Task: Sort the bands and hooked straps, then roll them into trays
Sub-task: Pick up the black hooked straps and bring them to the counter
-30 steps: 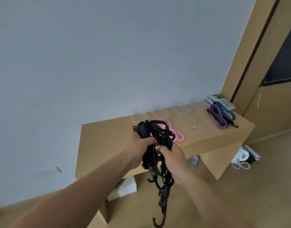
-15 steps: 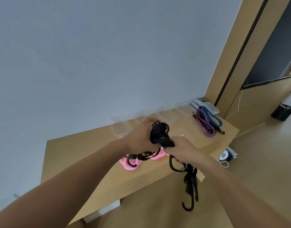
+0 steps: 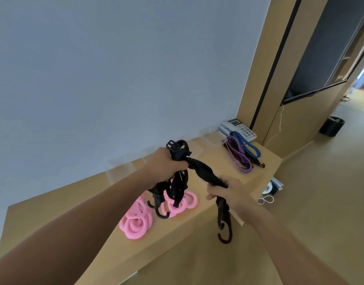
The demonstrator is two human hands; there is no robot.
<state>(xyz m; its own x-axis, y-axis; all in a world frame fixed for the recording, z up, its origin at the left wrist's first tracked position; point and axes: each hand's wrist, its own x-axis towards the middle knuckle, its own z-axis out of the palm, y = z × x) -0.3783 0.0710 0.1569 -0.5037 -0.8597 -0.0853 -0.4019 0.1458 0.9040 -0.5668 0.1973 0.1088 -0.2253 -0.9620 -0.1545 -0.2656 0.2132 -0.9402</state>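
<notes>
**Unwind the twist before rolling**

The bundle of black hooked elastic straps [image 3: 201,170] hangs in the air above the light wooden table [image 3: 53,219], wound like a rope between the hands. The left hand [image 3: 166,166] is clenched round the buckle end. The right hand [image 3: 228,193] is curled round the lower end, and hooks [image 3: 224,235] dangle below each. The twist probably needs undoing first: fix one end and turn the other back. Keep the hooks off the pile of pink soft ring bands [image 3: 139,220] just beneath, where they could snag. The clear plastic trays [image 3: 211,140], faintly visible, sit along the wall.
</notes>
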